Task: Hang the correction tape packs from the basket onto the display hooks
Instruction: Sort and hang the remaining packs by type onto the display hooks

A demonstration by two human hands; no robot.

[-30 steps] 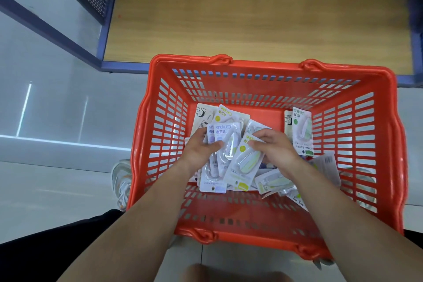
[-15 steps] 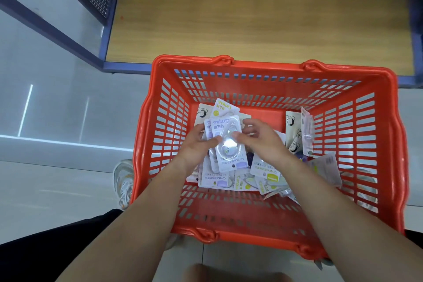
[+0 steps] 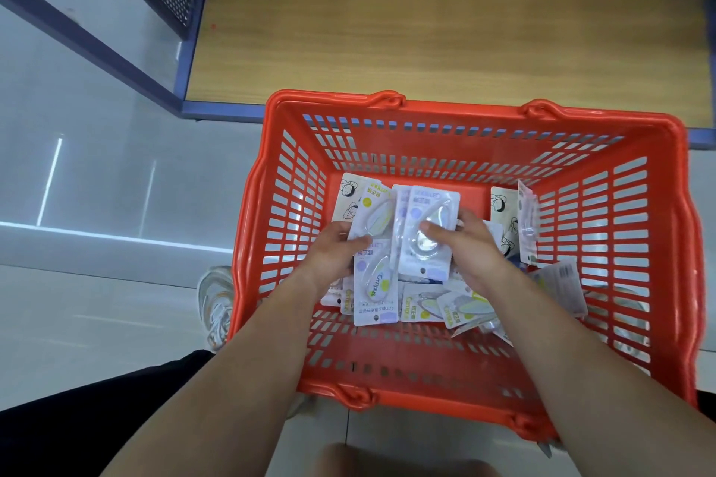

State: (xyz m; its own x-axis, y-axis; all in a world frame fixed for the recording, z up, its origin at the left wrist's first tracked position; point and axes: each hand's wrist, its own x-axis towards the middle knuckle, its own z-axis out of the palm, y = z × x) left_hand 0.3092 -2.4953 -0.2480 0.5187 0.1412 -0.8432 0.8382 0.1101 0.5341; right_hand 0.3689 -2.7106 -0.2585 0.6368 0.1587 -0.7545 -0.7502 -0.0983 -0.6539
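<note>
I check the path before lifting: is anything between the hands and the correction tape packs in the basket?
Nothing visible does. The left hand grips a bunch of correction tape packs, the right hand pinches the top pack. The red basket is open above; the display hooks are not in view.

- Orange slotted plastic basket (image 3: pixel 654 244) on pale tiled floor (image 3: pixel 97 302), just before light wooden shelf board (image 3: pixel 426 43).
- Left hand (image 3: pixel 333 256) gripping fanned white blister-carded correction tape packs (image 3: pixel 374 283).
- Right hand (image 3: pixel 470 250) pinching one clear-blistered pack (image 3: pixel 428 256), thumb on blister.
- Loose packs (image 3: pixel 465 308) heaped on basket bottom.
</note>
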